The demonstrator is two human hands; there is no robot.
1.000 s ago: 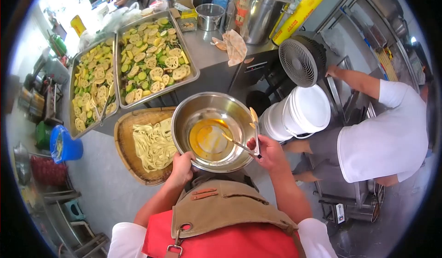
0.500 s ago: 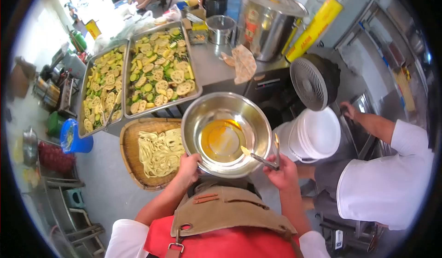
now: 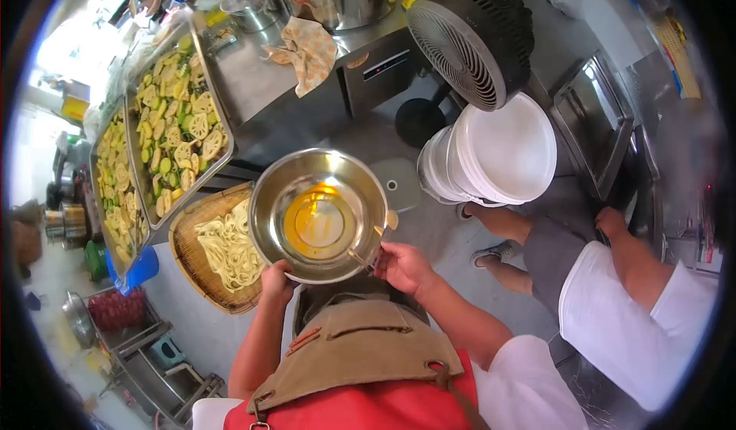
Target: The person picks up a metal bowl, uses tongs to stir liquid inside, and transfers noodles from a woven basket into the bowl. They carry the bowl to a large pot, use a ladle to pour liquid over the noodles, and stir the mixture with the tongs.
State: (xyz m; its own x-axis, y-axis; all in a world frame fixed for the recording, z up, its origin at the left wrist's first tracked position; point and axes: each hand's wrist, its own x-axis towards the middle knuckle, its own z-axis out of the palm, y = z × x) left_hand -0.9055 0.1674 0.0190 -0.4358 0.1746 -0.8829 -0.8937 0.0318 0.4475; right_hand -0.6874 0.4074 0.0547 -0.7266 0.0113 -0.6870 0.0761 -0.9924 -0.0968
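Note:
A wide stainless steel bowl with some orange-yellow liquid at its bottom is held before my apron. My left hand is closed on its near left rim. At the near right rim, my right hand is wrapped around a pair of tongs, their pale tips spread beside the bowl's edge. The right fingers lie right at the rim as well. Just left of the bowl is a shallow bamboo basket of pale noodles, partly covered by the bowl.
Metal trays of sliced lotus root and green vegetables stand at the left. White buckets are ahead on the right, below a black fan. A person in a white shirt is close on my right. A cloth lies on the counter.
My view has turned right, so trays, counter and basket shift left. The bowl and tongs stay in my hands. The other person's hand has moved back from the metal pan.

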